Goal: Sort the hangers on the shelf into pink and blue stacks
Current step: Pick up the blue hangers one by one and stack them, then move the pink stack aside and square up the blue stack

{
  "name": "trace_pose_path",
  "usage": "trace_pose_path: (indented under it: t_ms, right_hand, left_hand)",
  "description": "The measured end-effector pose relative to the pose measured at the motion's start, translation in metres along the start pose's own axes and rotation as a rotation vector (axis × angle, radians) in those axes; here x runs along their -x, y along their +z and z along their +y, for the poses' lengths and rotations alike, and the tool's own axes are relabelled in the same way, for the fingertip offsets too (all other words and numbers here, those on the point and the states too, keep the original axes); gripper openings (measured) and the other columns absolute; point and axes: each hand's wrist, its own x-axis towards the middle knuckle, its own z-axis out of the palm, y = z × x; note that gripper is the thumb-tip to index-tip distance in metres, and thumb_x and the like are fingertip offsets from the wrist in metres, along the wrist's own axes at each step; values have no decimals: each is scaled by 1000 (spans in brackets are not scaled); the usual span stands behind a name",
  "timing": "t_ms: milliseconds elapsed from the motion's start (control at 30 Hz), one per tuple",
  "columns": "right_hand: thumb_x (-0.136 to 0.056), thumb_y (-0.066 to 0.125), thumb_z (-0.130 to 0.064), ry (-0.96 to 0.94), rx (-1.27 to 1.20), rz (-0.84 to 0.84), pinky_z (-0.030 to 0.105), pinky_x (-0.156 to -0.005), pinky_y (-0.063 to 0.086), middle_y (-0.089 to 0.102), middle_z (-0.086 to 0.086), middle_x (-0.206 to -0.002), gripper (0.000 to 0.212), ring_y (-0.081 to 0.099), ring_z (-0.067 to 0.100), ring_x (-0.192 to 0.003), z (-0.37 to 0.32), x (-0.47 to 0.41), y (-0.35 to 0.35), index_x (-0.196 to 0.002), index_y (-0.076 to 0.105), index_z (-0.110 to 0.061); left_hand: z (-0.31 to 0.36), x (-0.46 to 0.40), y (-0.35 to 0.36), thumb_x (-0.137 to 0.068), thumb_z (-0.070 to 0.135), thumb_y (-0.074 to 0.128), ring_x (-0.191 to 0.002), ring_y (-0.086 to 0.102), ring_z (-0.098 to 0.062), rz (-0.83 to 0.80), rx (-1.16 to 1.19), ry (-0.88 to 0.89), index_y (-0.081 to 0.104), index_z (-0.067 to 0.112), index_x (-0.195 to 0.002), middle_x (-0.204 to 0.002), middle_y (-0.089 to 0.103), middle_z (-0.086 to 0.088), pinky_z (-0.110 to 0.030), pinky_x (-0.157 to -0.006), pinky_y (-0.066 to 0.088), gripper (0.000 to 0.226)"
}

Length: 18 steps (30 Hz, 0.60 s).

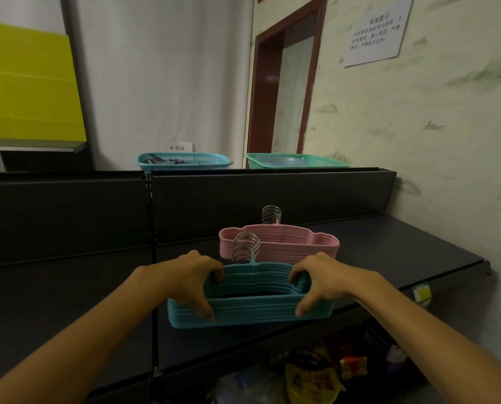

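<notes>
A stack of blue hangers [252, 312] lies on the dark shelf [404, 246] near its front edge, metal hooks pointing away from me. My left hand [191, 279] grips the stack's left side, fingers over the top bar and thumb on the lower bar. My right hand [325, 282] grips the right side the same way. Just behind the blue stack sits a stack of pink hangers [284, 242], its hooks standing up against the back panel.
A blue basket [183, 161] and a green basket [296, 161] stand on top of the shelf's back panel. Packaged goods [316, 377] fill the lower shelf below. A wall closes off the right side, with a doorway behind.
</notes>
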Motion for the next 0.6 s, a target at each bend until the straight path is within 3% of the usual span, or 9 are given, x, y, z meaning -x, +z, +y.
trace_pose_path:
  t_ms: [233,367,600]
  right_hand:
    - [-52,84,-60,-20,55,15,36,-93,50,55,-6,-122,77,49,15,-110,3,-7,-2,-118,64,-28]
    - [-53,83,-61,-17,65,27,38,-95,48,55,-7,-121,76,47,17,-111,5,-8,2,-119,63,-29]
    - [-64,82,-52,-46,25,67,38,-94,47,54,-1,-124,72,49,19,-112,1,7,9,-125,55,-23]
  left_hand:
    - [-4,-4,-2,-57,54,83,-105,40,-16,-5,-14,-4,46,43,-108,-111,37,9,-33,-85,48,64]
    - [-1,-2,0,-62,53,81,-101,40,-16,-4,-38,-14,46,38,-115,-108,36,8,-28,-79,44,65]
    - [6,6,5,-66,56,76,-102,38,-15,29,-24,-73,39,42,-126,-109,32,7,-32,-86,43,71]
